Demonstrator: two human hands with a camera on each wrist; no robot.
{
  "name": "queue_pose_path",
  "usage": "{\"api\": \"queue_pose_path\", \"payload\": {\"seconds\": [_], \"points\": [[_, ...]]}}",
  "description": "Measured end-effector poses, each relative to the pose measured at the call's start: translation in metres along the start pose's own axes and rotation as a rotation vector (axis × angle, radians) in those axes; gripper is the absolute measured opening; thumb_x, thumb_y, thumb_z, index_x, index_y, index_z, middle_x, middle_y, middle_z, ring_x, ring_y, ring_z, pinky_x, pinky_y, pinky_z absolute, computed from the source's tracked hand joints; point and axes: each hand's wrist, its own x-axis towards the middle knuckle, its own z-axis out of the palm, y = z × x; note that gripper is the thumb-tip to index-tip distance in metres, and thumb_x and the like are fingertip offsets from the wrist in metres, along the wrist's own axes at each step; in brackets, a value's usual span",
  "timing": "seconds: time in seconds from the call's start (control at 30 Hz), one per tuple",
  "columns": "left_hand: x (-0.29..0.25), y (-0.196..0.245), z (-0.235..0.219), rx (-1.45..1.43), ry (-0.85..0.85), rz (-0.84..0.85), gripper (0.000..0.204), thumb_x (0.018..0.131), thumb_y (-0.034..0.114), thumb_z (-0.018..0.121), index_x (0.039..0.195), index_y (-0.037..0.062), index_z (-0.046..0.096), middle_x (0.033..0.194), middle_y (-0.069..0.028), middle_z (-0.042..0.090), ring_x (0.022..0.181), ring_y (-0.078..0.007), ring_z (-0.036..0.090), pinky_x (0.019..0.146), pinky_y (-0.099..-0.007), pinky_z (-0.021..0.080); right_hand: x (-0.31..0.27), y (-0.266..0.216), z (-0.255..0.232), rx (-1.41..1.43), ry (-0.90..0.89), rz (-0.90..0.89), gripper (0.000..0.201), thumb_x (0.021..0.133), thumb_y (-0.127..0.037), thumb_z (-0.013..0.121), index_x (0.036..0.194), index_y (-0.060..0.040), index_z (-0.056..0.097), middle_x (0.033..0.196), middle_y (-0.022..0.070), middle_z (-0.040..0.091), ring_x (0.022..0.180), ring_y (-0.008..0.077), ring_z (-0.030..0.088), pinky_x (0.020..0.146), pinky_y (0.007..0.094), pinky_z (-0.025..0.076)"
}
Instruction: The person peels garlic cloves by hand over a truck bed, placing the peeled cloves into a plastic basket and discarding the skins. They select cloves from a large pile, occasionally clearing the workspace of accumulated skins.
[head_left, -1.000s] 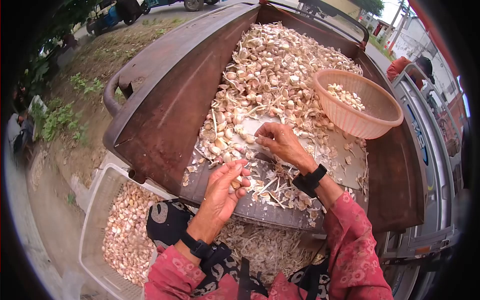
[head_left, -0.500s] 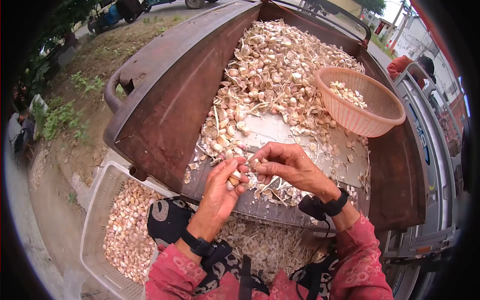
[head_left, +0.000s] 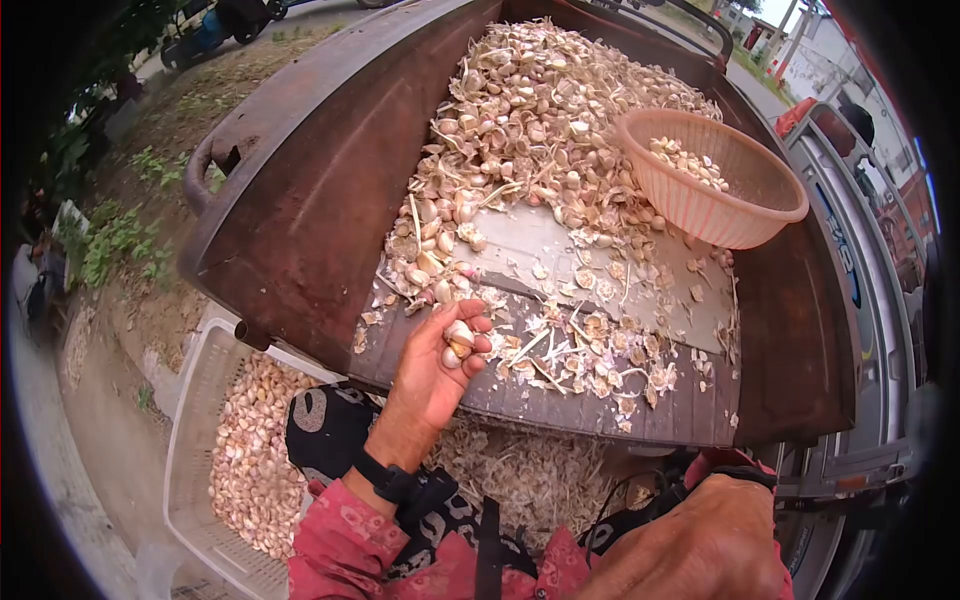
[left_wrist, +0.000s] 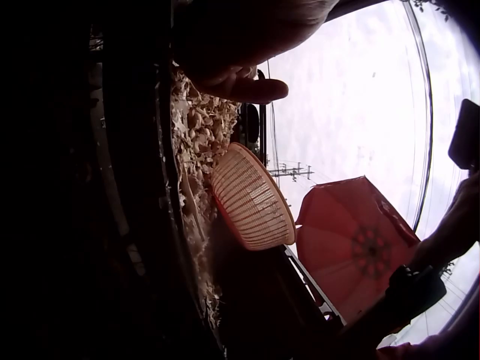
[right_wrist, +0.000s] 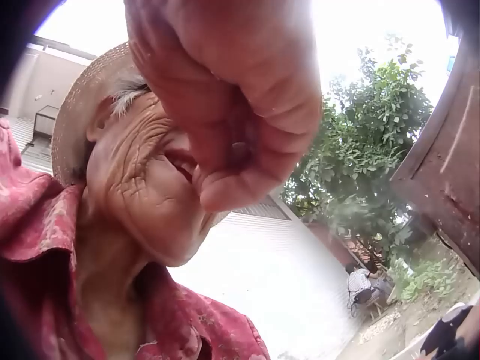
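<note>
Lower right in the head view, the right hand (head_left: pixel 690 545) looms, fingers out of sight; its wrist view shows them curled, contents unclear. Left of centre, the left hand (head_left: pixel 430 370) curls its fingers round garlic cloves (head_left: pixel 459 341). Grey board (head_left: pixel 520 238) separates the cart's front edge (head_left: pixel 560 419) from the garlic heap (head_left: pixel 560 110); a basket (head_left: pixel 700 207) sits upper right. Only the left wrist view shows an umbrella (left_wrist: pixel 341 232).

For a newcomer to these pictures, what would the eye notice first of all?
In the head view, probably the big garlic heap at the far end of the brown metal bed. Next, the orange basket at the heap's right, then the left hand holding some cloves near the bed's front edge.
</note>
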Motion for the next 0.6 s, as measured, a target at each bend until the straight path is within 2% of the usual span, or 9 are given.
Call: {"api": "queue_pose_path", "payload": {"seconds": [0.27, 0.33, 0.43, 0.47, 0.5, 0.53, 0.57, 0.6], "points": [[-0.003, -0.002, 0.002, 0.030, 0.002, -0.010, 0.033, 0.101, 0.027, 0.050, 0.115, -0.0016, 0.057, 0.093, -0.0088, 0.064, 0.075, -0.0153, 0.063, 0.058, -0.0223, 0.050, 0.007, 0.004, 0.003, 0.059, 0.125, -0.194, 0.014, 0.087, -0.001, 0.064, 0.087, 0.0120, 0.069, 0.089, 0.0246, 0.067, 0.073, 0.0310, 0.068, 0.062, 0.0344, 0.055], [-0.005, -0.001, 0.002, 0.013, -0.043, -0.033, 0.035, 0.102, 0.029, 0.048, 0.115, -0.0018, 0.058, 0.094, -0.0098, 0.064, 0.076, -0.0161, 0.063, 0.059, -0.0230, 0.051, 0.007, 0.005, -0.003, 0.064, 0.126, -0.220, 0.014, 0.087, -0.001, 0.065, 0.086, 0.0123, 0.070, 0.089, 0.0253, 0.067, 0.072, 0.0319, 0.068, 0.061, 0.0349, 0.055], [-0.008, -0.002, 0.002, -0.071, -0.112, -0.072, 0.041, 0.103, 0.036, 0.044, 0.116, -0.0009, 0.058, 0.097, -0.0088, 0.065, 0.081, -0.0159, 0.065, 0.061, -0.0246, 0.051, -0.001, 0.011, -0.023, 0.130, 0.123, 0.345, 0.014, 0.093, 0.001, 0.053, 0.097, 0.0076, 0.065, 0.089, 0.0155, 0.061, 0.082, 0.0205, 0.062, 0.074, 0.0303, 0.051], [-0.008, -0.001, 0.001, -0.097, -0.136, -0.106, 0.048, 0.104, 0.041, 0.040, 0.117, -0.0013, 0.057, 0.098, -0.0095, 0.065, 0.082, -0.0167, 0.066, 0.062, -0.0251, 0.053, 0.004, 0.033, -0.035, -0.317, 0.128, 0.188, 0.017, 0.085, 0.002, 0.068, 0.102, 0.0041, 0.070, 0.088, 0.0154, 0.068, 0.082, 0.0184, 0.068, 0.073, 0.0284, 0.055], [-0.009, 0.001, 0.008, -0.100, -0.136, -0.095, 0.048, 0.104, 0.041, 0.040, 0.117, -0.0013, 0.057, 0.098, -0.0095, 0.065, 0.082, -0.0167, 0.066, 0.062, -0.0251, 0.053, -0.001, 0.050, -0.050, -0.560, 0.096, 0.282, 0.025, 0.079, 0.002, 0.074, 0.104, -0.0008, 0.072, 0.090, 0.0126, 0.068, 0.085, 0.0223, 0.068, 0.076, 0.0316, 0.055], [-0.013, 0.003, 0.020, -0.201, -0.099, -0.115, 0.049, 0.104, 0.043, 0.039, 0.116, -0.0011, 0.057, 0.099, -0.0090, 0.065, 0.083, -0.0168, 0.066, 0.063, -0.0251, 0.054, -0.007, 0.077, -0.060, -0.727, 0.092, 0.264, 0.029, 0.080, -0.001, 0.073, 0.109, -0.0061, 0.072, 0.096, 0.0096, 0.068, 0.087, 0.0251, 0.067, 0.080, 0.0348, 0.054], [-0.016, 0.005, 0.025, -0.300, -0.061, -0.138, 0.051, 0.103, 0.045, 0.038, 0.115, -0.0008, 0.057, 0.099, -0.0086, 0.066, 0.084, -0.0168, 0.066, 0.065, -0.0252, 0.055, -0.010, 0.097, -0.069, -0.869, 0.074, 0.261, 0.029, 0.081, -0.004, 0.072, 0.110, -0.0070, 0.071, 0.096, 0.0090, 0.068, 0.088, 0.0257, 0.065, 0.080, 0.0361, 0.053], [-0.011, 0.000, 0.010, -0.328, -0.163, -0.103, 0.042, 0.103, 0.040, 0.043, 0.110, 0.0015, 0.059, 0.099, -0.0076, 0.066, 0.085, -0.0161, 0.066, 0.064, -0.0243, 0.056, -0.012, 0.115, -0.078, -1.008, 0.055, 0.257, 0.029, 0.082, -0.006, 0.071, 0.111, -0.0079, 0.071, 0.097, 0.0083, 0.067, 0.088, 0.0263, 0.064, 0.080, 0.0373, 0.052]]}}
